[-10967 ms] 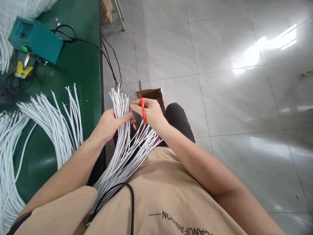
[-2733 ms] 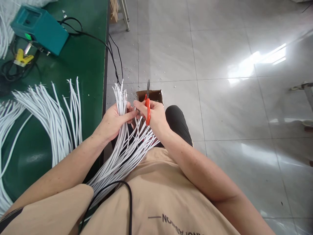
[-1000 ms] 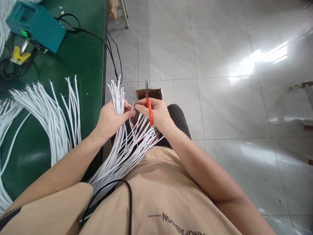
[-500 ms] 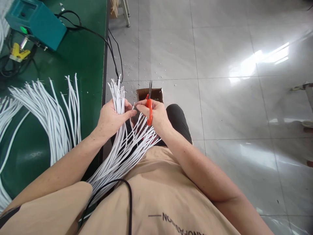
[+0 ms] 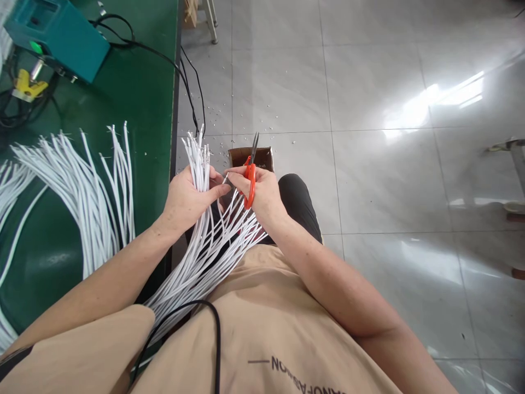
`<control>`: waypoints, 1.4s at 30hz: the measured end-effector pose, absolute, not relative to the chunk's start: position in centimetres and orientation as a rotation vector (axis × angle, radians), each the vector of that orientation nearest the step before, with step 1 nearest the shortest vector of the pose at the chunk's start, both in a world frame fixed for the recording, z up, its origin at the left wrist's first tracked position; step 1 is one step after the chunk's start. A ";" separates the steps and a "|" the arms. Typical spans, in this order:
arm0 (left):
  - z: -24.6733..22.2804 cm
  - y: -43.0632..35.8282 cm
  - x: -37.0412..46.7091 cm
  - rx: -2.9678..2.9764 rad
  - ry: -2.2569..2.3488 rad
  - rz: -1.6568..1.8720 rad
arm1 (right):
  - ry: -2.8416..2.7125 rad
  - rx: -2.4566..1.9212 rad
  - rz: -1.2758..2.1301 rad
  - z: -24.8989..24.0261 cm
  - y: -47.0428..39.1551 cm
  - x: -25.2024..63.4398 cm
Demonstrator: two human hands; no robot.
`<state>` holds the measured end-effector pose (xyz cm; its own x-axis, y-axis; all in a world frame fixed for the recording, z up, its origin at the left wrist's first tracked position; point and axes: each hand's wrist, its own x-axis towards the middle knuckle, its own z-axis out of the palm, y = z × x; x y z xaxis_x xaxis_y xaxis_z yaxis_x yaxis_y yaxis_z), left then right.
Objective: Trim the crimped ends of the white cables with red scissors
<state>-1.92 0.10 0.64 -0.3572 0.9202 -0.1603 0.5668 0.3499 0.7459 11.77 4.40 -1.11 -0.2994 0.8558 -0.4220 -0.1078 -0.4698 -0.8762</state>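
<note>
My left hand is closed around a bundle of white cables, their cut ends pointing up past the fingers. Between its thumb and fingers one single cable end sticks out toward the other hand. My right hand carries red-handled scissors, blades pointing up and away. Its thumb and index fingertips meet at that single cable's tip, close beside the left thumb. More white cables from the same bunch fan out below both hands, over my lap.
On the green table at left lie other white cable bundles, a teal machine and a yellow clip. A cardboard box stands beyond my hands. Small scraps are scattered over the tiled floor. Black cords hang off the table edge.
The scissors have tilted slightly, their blade tips swinging a little to the right. The fingertips at the single cable end have shifted slightly. The left hand still grips the bundle.
</note>
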 end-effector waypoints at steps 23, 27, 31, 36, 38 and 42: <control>0.7 0.2 -1.8 1.224 1.992 0.794 | -1.012 -1.214 1.885 -1.4 4.3 11.6; 0.7 0.2 -1.8 1.228 1.995 0.782 | -0.962 -1.213 1.906 -1.5 4.2 11.6; 0.6 0.2 -1.8 1.218 1.991 0.787 | -0.936 -1.197 1.922 -1.7 4.0 11.5; 0.4 0.1 -1.9 1.214 1.991 0.820 | -0.856 -1.161 1.969 -1.8 4.0 11.4; 0.3 0.1 -2.0 1.228 1.988 0.825 | -0.833 -1.171 1.987 -1.9 4.0 11.4; 0.2 0.0 -1.9 1.224 1.960 0.862 | -0.764 -1.134 2.019 -2.2 4.1 11.3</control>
